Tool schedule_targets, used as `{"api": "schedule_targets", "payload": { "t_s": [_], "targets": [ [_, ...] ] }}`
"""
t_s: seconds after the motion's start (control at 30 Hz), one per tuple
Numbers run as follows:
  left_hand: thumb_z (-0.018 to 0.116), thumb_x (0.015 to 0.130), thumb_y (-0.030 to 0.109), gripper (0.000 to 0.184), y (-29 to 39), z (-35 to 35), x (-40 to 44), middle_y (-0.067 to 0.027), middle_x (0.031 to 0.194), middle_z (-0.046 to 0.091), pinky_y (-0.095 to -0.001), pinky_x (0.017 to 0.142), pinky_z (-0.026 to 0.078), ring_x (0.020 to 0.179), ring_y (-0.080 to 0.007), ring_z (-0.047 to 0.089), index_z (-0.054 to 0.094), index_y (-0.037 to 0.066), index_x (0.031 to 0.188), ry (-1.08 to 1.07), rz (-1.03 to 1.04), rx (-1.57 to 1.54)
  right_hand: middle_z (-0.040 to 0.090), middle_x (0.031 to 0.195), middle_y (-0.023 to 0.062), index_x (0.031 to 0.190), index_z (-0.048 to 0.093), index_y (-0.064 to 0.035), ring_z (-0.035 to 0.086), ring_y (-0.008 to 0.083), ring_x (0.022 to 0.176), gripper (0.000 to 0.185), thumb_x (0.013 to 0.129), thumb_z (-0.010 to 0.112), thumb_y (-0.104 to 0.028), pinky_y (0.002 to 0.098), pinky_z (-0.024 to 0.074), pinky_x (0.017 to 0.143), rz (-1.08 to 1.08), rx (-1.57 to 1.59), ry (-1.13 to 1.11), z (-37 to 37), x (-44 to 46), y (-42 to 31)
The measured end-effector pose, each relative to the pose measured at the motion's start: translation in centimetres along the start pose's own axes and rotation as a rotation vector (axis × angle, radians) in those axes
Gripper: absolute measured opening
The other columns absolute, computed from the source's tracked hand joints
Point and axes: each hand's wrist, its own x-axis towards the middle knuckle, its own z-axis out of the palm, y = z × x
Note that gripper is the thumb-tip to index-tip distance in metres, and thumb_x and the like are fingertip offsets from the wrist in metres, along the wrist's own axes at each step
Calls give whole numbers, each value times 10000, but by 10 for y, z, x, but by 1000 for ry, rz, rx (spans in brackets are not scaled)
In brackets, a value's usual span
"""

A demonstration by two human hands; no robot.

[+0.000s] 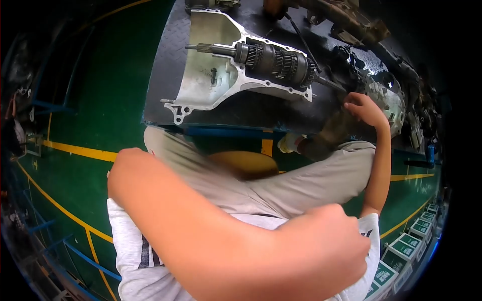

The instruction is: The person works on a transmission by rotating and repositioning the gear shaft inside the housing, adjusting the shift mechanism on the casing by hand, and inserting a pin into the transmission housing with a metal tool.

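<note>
My left arm crosses in front of my body, and my left hand (pixel 326 246) is closed, close to the right sleeve; what it holds, if anything, is hidden. My right hand (pixel 367 109) rests at the near edge of the bench with loosely bent fingers, thumb apart, and nothing visible in them. Just left of its fingertips ends a long metal shaft (pixel 329 83). That shaft runs out of a gear set (pixel 276 61), which lies in an opened silver gearbox housing half (pixel 211 83). A small dark bolt-like part (pixel 214 77) is inside the housing's wide end.
The dark workbench (pixel 165 70) carries another metal housing (pixel 394 103) at the right and rusty parts (pixel 346 20) at the back. Below are my legs (pixel 316 175) and a round stool-like seat (pixel 246 163). Green-and-white boxes (pixel 401 248) line the floor at lower right.
</note>
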Motion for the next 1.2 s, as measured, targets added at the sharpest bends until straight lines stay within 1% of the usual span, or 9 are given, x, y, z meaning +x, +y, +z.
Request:
{"api": "schedule_targets", "payload": {
  "t_s": [0.17, 0.33, 0.43, 0.53, 0.73, 0.87, 1.0, 1.13, 1.2],
  "targets": [
    [679, 865, 146, 141, -18, -26, -52, -117, 813, 695, -388, 597, 533, 730, -317, 683, 724, 46, 953, 99, -239, 85, 591, 772, 20, 1074, 657, -33, 560, 102, 671, 197, 975, 636, -202, 253, 461, 570, -9, 15, 2, 0, -3, -1],
    [627, 894, 164, 171, -101, -48, -143, -168, 744, 677, -430, 697, 559, 740, -361, 690, 739, 36, 901, 192, -1087, 348, 565, 688, -4, 972, 644, 4, 482, 72, 578, 164, 994, 636, -158, 256, 399, 516, -151, 99, 174, 5, -13, -4],
    [634, 962, 136, 256, -178, -26, -199, -143, 1147, 673, -394, 851, 532, 1021, -308, 639, 698, 23, 1183, 58, -1049, 147, 574, 694, 3, 959, 641, 16, 464, 71, 567, 160, 994, 633, -140, 256, 381, 518, -195, 137, 223, 6, -14, -6],
    [694, 916, 87, 318, -231, -4, -197, -143, 1117, 692, -380, 849, 532, 990, -293, 646, 683, 22, 1228, 377, -844, -87, 574, 697, 6, 957, 640, 19, 460, 72, 576, 160, 991, 636, -138, 256, 377, 530, -215, 126, 244, 6, -14, -8],
    [829, 764, 5, 456, -273, 15, -178, -160, 1012, 723, -377, 870, 535, 922, -288, 665, 695, 5, 1200, 369, -814, -7, 577, 710, 32, 966, 654, 33, 478, 93, 634, 185, 982, 657, -151, 283, 402, 581, -253, 76, 276, 5, -11, -7],
    [781, 800, -18, 168, -278, 13, -184, -106, 936, 727, -366, 749, 539, 848, -263, 678, 705, 36, 939, 278, -804, -24, 597, 724, 56, 1002, 661, 29, 513, 117, 660, 218, 986, 675, -187, 305, 439, 616, -205, 95, 285, 6, -15, 0],
    [787, 759, -73, 278, -259, 12, -183, -140, 997, 641, -382, 742, 553, 877, -302, 655, 688, 30, 997, 345, -876, -26, 595, 705, 71, 994, 655, 31, 516, 119, 654, 223, 975, 691, -188, 313, 451, 623, -275, 135, 369, 1, -18, 14],
    [741, 820, -51, 220, -262, 14, -193, -182, 930, 654, -387, 755, 542, 835, -341, 667, 670, -1, 1022, 313, -919, 124, 609, 705, 54, 988, 677, 17, 514, 108, 666, 219, 968, 702, -199, 300, 444, 624, -303, 170, 714, -10, -33, 9],
    [705, 852, -49, 163, -280, 28, -213, -181, 848, 663, -383, 734, 509, 796, -343, 663, 657, -32, 1008, 602, -911, 138, 668, 721, 110, 995, 714, 18, 596, 157, 646, 286, 957, 704, -266, 310, 471, 629, -191, 133, 1035, -24, -40, 21]
  ]
}}
